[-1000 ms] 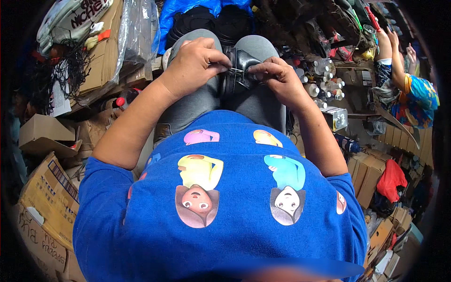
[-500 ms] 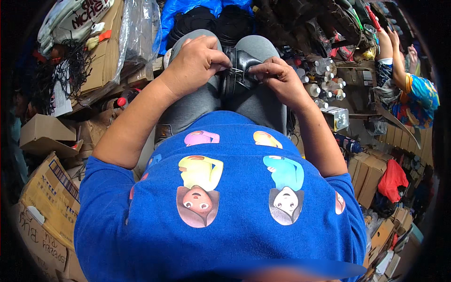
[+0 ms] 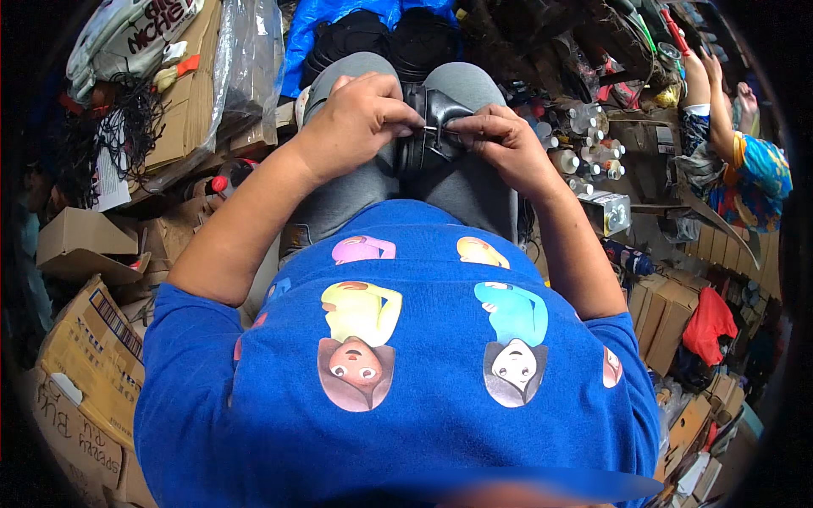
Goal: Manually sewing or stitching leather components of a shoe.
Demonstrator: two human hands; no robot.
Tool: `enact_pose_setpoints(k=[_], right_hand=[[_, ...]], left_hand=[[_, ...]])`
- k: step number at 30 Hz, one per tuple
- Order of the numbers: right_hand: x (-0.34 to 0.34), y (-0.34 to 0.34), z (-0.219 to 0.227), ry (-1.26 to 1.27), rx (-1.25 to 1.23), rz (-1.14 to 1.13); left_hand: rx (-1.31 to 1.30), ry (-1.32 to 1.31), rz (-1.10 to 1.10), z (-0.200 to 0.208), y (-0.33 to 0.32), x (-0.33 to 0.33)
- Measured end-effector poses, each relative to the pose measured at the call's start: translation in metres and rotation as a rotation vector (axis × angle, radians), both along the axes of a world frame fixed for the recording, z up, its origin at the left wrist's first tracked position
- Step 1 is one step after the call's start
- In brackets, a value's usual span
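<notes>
Between my grey-clad knees rests a black leather shoe [image 3: 439,103], partly covered by my fingers. My left hand [image 3: 362,117] reaches in from the left, thumb and forefinger pinched at the shoe's edge. From those fingertips a thin, bright, needle-like piece [image 3: 432,128] stretches across the shoe's opening. On the other side my right hand [image 3: 506,142] is closed in a pinch against the black leather, its fingertips close to the far end of the bright piece. What lies between the right fingertips is too small to make out.
Cardboard boxes [image 3: 89,241] and a tangle of black cords [image 3: 131,127] lie to my left. Black round pieces [image 3: 347,41] sit on blue plastic ahead. Several small bottles [image 3: 584,152] stand right of my knee. Another person's arm [image 3: 720,110] shows at far right.
My left fingertips have shifted slightly to the right, closer to the right hand. The bright piece now lies flatter between them. The shoe stays between my knees.
</notes>
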State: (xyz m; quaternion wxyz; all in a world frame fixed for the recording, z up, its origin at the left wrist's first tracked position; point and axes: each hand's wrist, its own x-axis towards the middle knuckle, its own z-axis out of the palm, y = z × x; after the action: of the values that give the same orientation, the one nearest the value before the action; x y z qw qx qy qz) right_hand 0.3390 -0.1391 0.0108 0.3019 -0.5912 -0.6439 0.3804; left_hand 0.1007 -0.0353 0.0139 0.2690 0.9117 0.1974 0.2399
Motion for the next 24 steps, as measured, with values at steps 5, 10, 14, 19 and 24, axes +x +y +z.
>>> enact_pose_setpoints(k=[5,10,14,19,24], right_hand=[[-0.003,0.002,-0.009,0.001,0.111,-0.038],[-0.013,0.001,-0.016,-0.063,0.158,-0.114],[-0.019,0.002,-0.020,-0.023,0.137,-0.218],[0.001,-0.001,-0.002,0.082,0.065,-0.178],[-0.008,0.002,0.022,-0.355,0.108,0.020]], left_hand=[[-0.041,-0.002,-0.001,-0.007,0.006,-0.001],[-0.465,-0.098,0.064,-0.016,-0.002,0.012],[-0.424,-0.162,-0.006,-0.016,-0.005,0.021],[-0.423,-0.087,0.058,0.000,0.003,0.000],[0.112,0.133,-0.016,0.015,-0.008,0.001]])
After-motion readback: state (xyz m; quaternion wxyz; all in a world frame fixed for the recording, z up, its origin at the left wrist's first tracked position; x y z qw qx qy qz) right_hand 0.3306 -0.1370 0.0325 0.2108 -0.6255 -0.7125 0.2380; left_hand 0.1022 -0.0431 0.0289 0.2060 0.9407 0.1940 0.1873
